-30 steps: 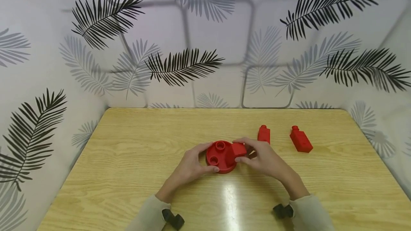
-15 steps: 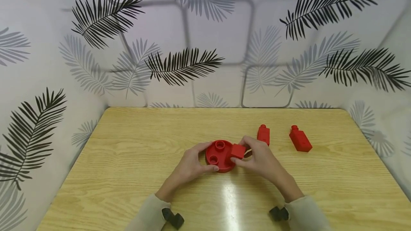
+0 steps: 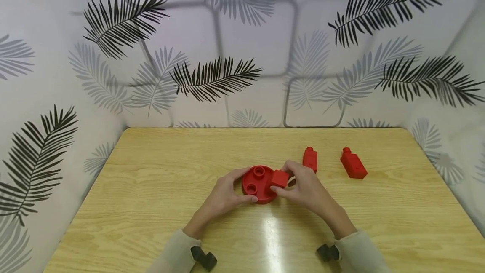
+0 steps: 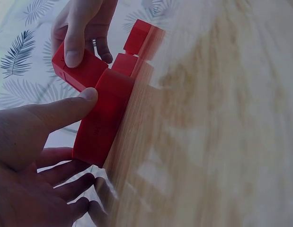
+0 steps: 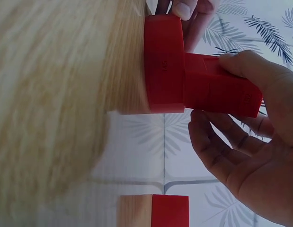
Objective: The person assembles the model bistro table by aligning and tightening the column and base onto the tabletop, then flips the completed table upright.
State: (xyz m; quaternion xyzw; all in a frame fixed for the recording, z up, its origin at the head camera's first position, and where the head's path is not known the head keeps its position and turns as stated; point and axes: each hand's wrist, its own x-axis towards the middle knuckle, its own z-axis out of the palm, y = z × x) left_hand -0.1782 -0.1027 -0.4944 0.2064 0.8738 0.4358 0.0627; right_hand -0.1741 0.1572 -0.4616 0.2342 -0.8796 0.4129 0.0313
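Observation:
A shallow round red base [image 3: 264, 176] lies on the table, two ring-shaped sockets showing on its left part. My left hand [image 3: 224, 195] grips its left edge, thumb in front and fingers behind. On the base's right side a rectangular red block [image 3: 280, 178] stands upright, its lower end hidden inside the rim. My right hand [image 3: 306, 186] pinches this block between thumb and fingers. The right wrist view shows the block [image 5: 222, 87] rising straight from the base [image 5: 164, 66], with the right thumb on its side.
Behind my right hand lies a red block with a round knob [image 3: 310, 159]. Farther right is a similar knobbed red block [image 3: 354, 164]. The wooden table [image 3: 170, 155] meets a leaf-patterned backdrop [image 3: 257, 113] at its far edge.
The right hand has shifted slightly left and nearer, and the block it holds has turned a little, its top now facing the head camera more squarely. The left hand and base stay put.

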